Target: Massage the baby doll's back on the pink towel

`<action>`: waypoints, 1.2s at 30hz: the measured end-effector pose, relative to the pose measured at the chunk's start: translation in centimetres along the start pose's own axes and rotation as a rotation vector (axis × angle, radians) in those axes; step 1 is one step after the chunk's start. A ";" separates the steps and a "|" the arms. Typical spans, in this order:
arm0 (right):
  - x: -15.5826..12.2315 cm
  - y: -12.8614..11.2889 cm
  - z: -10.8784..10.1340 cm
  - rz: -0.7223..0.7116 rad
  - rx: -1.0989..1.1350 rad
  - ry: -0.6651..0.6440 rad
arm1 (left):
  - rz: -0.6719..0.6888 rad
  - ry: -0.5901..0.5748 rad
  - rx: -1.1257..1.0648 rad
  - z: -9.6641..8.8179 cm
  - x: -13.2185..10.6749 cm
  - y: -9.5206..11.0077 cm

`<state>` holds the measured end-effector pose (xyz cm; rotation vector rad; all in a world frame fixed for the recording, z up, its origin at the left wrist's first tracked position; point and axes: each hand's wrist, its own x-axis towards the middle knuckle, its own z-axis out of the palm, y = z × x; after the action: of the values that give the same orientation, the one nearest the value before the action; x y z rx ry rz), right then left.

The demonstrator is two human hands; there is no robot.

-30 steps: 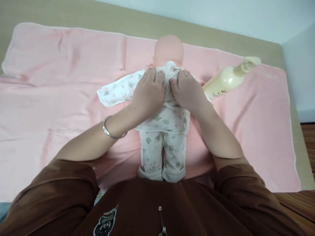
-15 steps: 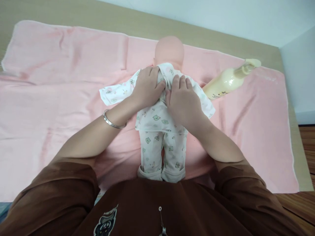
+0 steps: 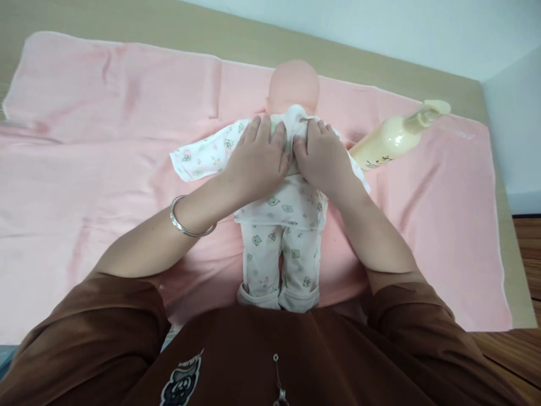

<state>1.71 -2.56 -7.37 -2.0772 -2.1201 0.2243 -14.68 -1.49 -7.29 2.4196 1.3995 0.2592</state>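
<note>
A baby doll (image 3: pixel 295 87) lies face down in front of me, its head away from me. It wears a white printed top (image 3: pixel 282 211) and matching trousers (image 3: pixel 261 259) with turned-up cuffs. My left hand (image 3: pixel 258 158) rests flat on the left of the doll's upper back, fingers spread. On the right side of the back lies my right hand (image 3: pixel 327 155), its fingers stretched toward the shoulder and its thumb near the middle. Between the hands the top's fabric is bunched into folds. A silver bangle (image 3: pixel 186 225) circles my left wrist.
The doll lies on a pink cloth (image 3: pixel 105 197) spread over a pale wooden table (image 3: pixel 380 65). To the right of the doll a cream pump bottle (image 3: pixel 391 138) lies on its side. A white wall (image 3: pixel 422 28) stands behind the table, with a brown wooden floor (image 3: pixel 522 361) at lower right.
My left hand has turned and spread its fingers, shifting slightly right. My right hand has moved a little right and up. The folds of the top between them have shifted upward.
</note>
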 end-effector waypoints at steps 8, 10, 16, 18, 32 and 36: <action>-0.9 -0.5 0.7 -0.052 -0.040 0.032 | 0.062 0.152 -0.211 0.4 1.3 -1.2; -2.2 -1.6 0.3 -0.061 -0.062 -0.008 | 0.044 0.170 -0.230 0.8 2.1 -1.8; -2.9 -2.4 -0.6 -0.098 -0.025 0.028 | -0.037 0.307 -0.231 3.1 2.9 -3.0; -1.6 -1.6 -0.4 -0.040 -0.004 0.052 | -0.049 0.304 -0.239 3.4 3.0 -3.1; 2.0 1.5 2.2 0.006 0.010 0.101 | -0.050 0.507 -0.342 6.1 4.6 -4.9; 2.1 1.6 2.3 0.014 0.036 0.131 | -0.051 0.494 -0.337 6.1 4.7 -5.1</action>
<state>2.69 -0.38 -9.91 -2.0279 -2.0121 0.1227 -14.50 3.79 -14.90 2.1164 1.4567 1.0472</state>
